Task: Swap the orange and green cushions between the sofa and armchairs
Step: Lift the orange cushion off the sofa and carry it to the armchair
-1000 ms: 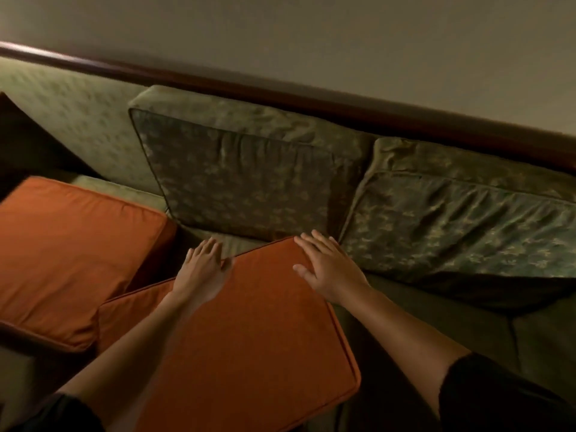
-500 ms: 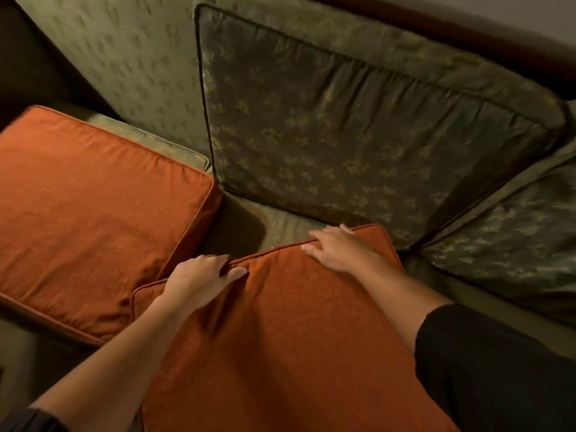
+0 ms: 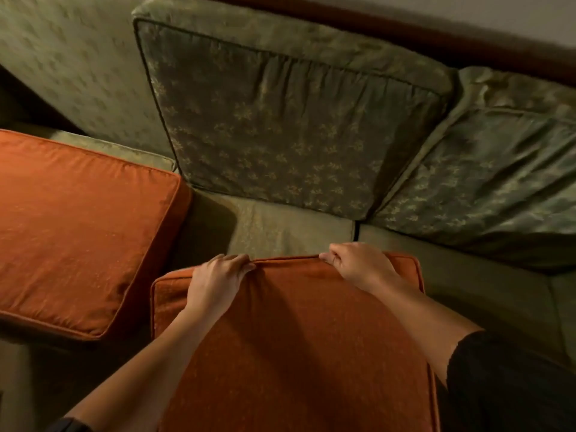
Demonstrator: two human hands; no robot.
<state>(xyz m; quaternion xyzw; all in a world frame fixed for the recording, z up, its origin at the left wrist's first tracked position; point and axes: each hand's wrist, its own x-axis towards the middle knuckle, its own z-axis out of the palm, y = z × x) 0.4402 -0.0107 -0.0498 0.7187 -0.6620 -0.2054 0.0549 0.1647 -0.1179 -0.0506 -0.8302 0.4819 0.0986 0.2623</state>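
Note:
An orange cushion [image 3: 296, 344] lies on the green sofa seat [image 3: 290, 226] directly below me. My left hand [image 3: 218, 282] grips its far edge left of centre, fingers curled over the piping. My right hand [image 3: 361, 266] pinches the same edge further right. A second orange cushion [image 3: 81, 232] lies flat on the seat to the left. Two green patterned cushions lean against the sofa back: one in the middle [image 3: 280, 120], the other at the right [image 3: 486, 169].
The sofa's dark wooden top rail [image 3: 436, 35] runs along the back under a pale wall. A dark armrest area shows at the far left edge. Bare green seat lies between the orange cushions and the back cushions.
My hands went from resting flat on the near orange cushion to gripping its far edge. The cushion has turned square to me and slid nearer; the view dropped closer to the sofa.

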